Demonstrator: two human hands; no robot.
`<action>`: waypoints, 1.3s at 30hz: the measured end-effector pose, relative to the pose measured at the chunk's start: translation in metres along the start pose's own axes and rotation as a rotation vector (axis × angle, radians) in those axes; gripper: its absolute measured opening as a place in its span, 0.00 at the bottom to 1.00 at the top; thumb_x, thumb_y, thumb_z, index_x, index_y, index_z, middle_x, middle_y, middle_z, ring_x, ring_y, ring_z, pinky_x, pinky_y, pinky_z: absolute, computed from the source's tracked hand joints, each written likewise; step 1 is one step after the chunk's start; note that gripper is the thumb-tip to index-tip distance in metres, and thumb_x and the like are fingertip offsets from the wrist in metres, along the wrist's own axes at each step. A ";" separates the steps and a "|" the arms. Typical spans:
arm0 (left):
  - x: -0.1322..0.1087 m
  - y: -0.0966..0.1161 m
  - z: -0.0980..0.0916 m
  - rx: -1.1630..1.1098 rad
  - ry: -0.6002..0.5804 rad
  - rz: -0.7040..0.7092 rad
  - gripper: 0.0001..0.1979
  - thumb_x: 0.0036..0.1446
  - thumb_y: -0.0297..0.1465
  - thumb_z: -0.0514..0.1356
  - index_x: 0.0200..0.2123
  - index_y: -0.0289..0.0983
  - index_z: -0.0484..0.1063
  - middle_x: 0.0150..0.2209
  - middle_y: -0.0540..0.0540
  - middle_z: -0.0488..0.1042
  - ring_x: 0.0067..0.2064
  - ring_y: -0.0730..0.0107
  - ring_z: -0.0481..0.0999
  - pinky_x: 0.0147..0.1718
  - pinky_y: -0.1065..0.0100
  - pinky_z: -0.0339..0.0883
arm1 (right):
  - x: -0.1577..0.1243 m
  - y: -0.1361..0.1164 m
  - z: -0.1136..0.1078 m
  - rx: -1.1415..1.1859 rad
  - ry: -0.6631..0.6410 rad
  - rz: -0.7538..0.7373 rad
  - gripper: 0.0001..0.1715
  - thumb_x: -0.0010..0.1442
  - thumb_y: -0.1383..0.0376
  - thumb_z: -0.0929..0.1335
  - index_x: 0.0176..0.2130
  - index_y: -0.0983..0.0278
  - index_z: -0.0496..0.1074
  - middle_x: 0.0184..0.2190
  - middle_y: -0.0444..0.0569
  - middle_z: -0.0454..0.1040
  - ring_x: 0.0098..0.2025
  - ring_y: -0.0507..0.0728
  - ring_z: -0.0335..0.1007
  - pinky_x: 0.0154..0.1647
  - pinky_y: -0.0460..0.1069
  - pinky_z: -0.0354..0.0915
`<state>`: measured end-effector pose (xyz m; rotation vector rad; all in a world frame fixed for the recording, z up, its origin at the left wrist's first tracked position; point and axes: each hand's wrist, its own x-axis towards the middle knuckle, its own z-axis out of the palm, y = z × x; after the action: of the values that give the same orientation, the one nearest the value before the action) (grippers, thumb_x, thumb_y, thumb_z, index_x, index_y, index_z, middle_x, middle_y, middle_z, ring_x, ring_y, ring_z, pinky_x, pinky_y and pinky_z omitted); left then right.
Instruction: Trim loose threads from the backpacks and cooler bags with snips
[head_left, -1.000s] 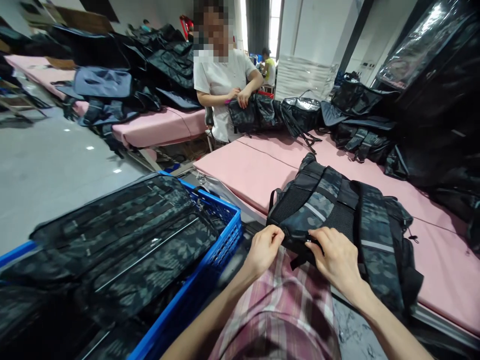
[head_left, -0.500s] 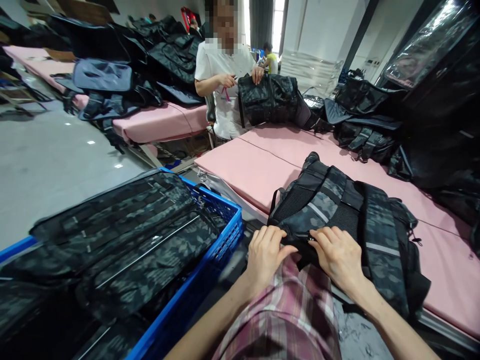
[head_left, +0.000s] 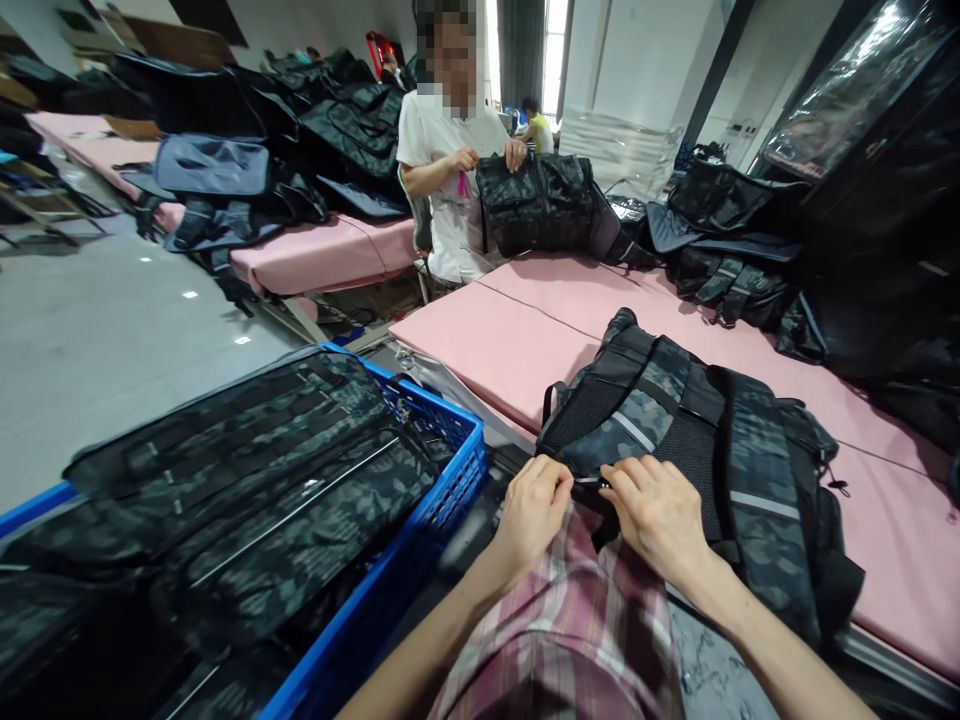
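A dark camouflage backpack [head_left: 694,425] lies on the table edge in front of me, its padded shoulder straps and mesh back facing up. My left hand [head_left: 532,508] is closed at its near corner, thumb pressed against the curled fingers on the black strap there. Close beside it, my right hand [head_left: 654,508] pinches the same strap, near a small shiny piece at the fingertips. A loose black end hangs below the right fingers. The fingers partly hide the strap.
Left of me stands a blue plastic crate [head_left: 471,445] with camouflage bags [head_left: 300,510] in it. Across the pink-covered table [head_left: 480,335], a co-worker in a white shirt [head_left: 448,235] handles another dark bag [head_left: 536,205]. More bags [head_left: 739,265] are piled at the right.
My right hand has shifted slightly left, towards my left hand. My left thumb, stretched out before, is now folded against the fingers. A loose black end now shows below the right hand.
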<state>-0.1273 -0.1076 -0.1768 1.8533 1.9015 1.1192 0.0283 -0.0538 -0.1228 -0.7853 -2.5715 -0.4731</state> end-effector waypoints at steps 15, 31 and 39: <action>0.005 -0.020 -0.047 -0.763 -0.179 -0.493 0.11 0.43 0.37 0.56 0.21 0.34 0.64 0.20 0.53 0.60 0.24 0.77 0.57 0.26 0.73 0.51 | -0.012 0.009 0.008 0.227 -0.049 0.134 0.12 0.62 0.64 0.61 0.33 0.63 0.72 0.27 0.46 0.71 0.29 0.53 0.60 0.30 0.48 0.50; 0.012 -0.018 -0.037 -0.814 -0.161 -0.390 0.12 0.46 0.39 0.55 0.21 0.34 0.63 0.21 0.52 0.60 0.25 0.75 0.59 0.27 0.73 0.53 | 0.010 -0.001 0.010 0.076 -0.039 0.074 0.12 0.61 0.66 0.62 0.30 0.63 0.73 0.24 0.46 0.69 0.27 0.53 0.58 0.29 0.49 0.48; 0.010 -0.057 -0.079 0.323 -0.058 -0.384 0.11 0.55 0.31 0.53 0.27 0.34 0.74 0.33 0.41 0.73 0.38 0.58 0.70 0.38 0.61 0.58 | 0.008 0.002 0.013 0.116 -0.038 0.126 0.11 0.62 0.63 0.62 0.36 0.63 0.73 0.29 0.47 0.71 0.31 0.53 0.62 0.31 0.48 0.51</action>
<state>-0.2232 -0.1182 -0.1590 1.5378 2.3804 0.6595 0.0196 -0.0433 -0.1294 -0.9152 -2.5390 -0.2707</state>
